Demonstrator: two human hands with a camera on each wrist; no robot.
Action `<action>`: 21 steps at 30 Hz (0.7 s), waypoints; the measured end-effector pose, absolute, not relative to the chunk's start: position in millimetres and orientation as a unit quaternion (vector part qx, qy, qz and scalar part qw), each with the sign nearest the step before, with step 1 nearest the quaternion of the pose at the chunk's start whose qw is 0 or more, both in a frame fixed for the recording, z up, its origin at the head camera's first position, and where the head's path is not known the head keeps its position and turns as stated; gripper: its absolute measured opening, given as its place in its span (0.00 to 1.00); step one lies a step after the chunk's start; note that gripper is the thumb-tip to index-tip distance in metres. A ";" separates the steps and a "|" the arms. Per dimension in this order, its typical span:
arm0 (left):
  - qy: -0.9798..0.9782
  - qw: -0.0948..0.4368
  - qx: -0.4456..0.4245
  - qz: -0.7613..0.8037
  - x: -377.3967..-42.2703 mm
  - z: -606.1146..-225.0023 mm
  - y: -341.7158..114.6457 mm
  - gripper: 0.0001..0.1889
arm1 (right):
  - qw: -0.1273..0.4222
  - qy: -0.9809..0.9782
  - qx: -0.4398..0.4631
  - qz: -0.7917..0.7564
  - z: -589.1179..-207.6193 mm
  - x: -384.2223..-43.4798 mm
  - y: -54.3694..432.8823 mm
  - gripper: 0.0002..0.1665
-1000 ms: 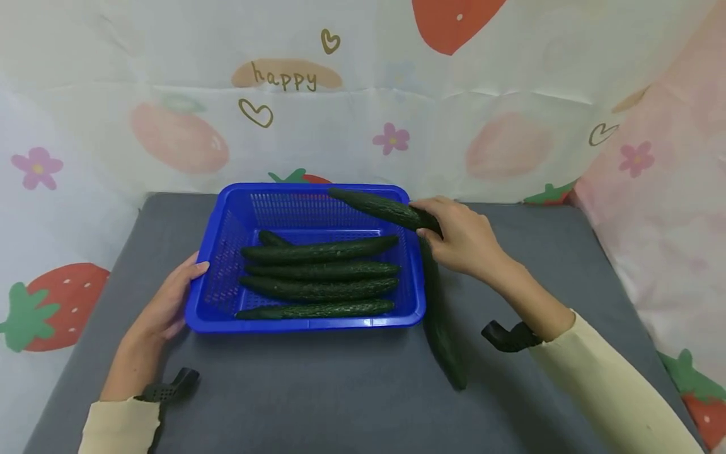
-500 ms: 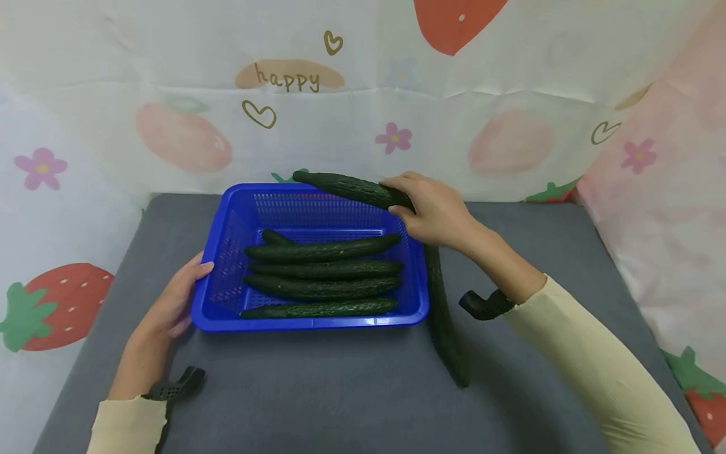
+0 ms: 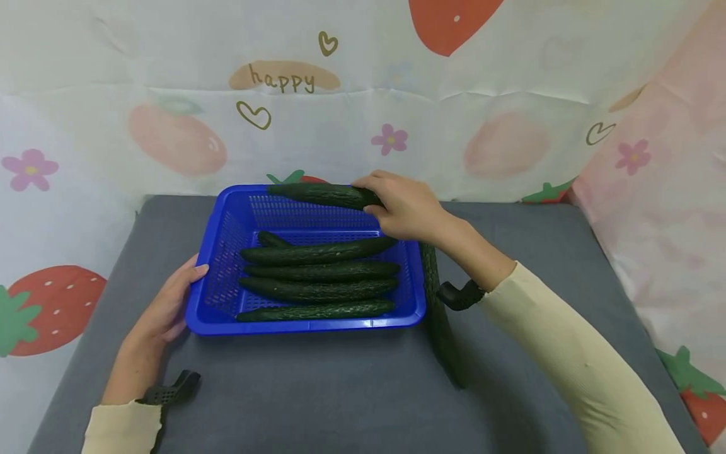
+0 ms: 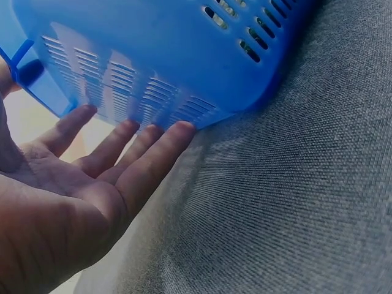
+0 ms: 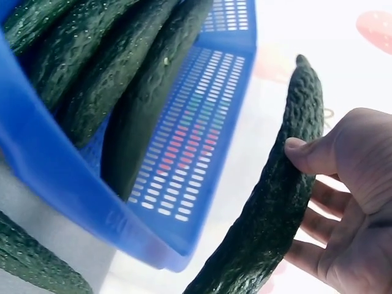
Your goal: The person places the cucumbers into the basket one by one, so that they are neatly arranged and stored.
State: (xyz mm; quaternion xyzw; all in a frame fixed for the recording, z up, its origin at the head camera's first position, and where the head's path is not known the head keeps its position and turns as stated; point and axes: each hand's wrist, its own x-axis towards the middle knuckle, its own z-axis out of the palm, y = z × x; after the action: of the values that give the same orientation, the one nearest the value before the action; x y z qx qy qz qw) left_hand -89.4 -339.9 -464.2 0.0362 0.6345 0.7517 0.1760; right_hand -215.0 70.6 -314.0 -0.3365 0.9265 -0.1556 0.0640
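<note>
My right hand (image 3: 405,205) grips a dark green cucumber (image 3: 317,194) near one end, thumb on one side and fingers on the other. The cucumber is held above the far side of a blue plastic basket (image 3: 306,326). My left hand (image 3: 167,302) holds the basket's left side, its thumb at the rim. In the left wrist view, the fingers (image 4: 156,159) touch the slotted outer wall. Several cucumbers (image 3: 320,290) lie side by side in the basket, with another cucumber (image 3: 273,239) partly hidden behind them.
One more cucumber (image 3: 445,340) lies on the grey cloth-covered table (image 3: 317,397), just right of the basket. A printed curtain (image 3: 340,126) hangs behind the table's far edge. Black wrist mounts (image 3: 459,295) sit on both forearms.
My right hand has carried the cucumber leftward, from the basket's right rim to above its far side; the cucumber rose, then lowered slightly. The left hand stays at the basket.
</note>
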 end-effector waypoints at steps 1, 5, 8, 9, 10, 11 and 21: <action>0.637 0.176 0.036 0.750 -89.4 -464.1 -340.1 0.28 | 0.066 0.926 -0.340 -0.153 -313.5 -215.8 69.0 0.28; 0.636 0.178 0.037 0.750 -90.0 -464.5 -339.5 0.29 | 0.074 0.921 -0.353 -0.146 -312.1 -218.2 61.1 0.27; 0.634 0.179 0.038 0.752 -90.0 -465.6 -338.2 0.29 | 0.082 0.919 -0.360 -0.139 -311.7 -219.3 54.0 0.28; 0.633 0.180 0.039 0.752 -89.6 -466.1 -337.7 0.29 | 0.086 0.919 -0.362 -0.135 -311.6 -219.4 51.2 0.28; 0.630 0.180 0.039 0.754 -89.0 -466.5 -337.4 0.29 | 0.090 0.918 -0.364 -0.133 -311.2 -219.4 48.0 0.28; 0.631 0.179 0.039 0.754 -88.2 -466.8 -337.4 0.28 | 0.095 0.916 -0.366 -0.131 -310.9 -219.5 44.4 0.28; 0.634 0.181 0.036 0.751 -88.3 -464.3 -339.0 0.32 | 0.112 0.911 -0.375 -0.129 -319.2 -224.5 19.7 0.28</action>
State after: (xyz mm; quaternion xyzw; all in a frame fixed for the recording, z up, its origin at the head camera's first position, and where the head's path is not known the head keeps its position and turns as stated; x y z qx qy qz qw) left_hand -88.3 -339.0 -464.3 0.0365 0.6345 0.7507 0.1807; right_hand -224.5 19.7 -319.2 -0.3755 0.9108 -0.1293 0.1124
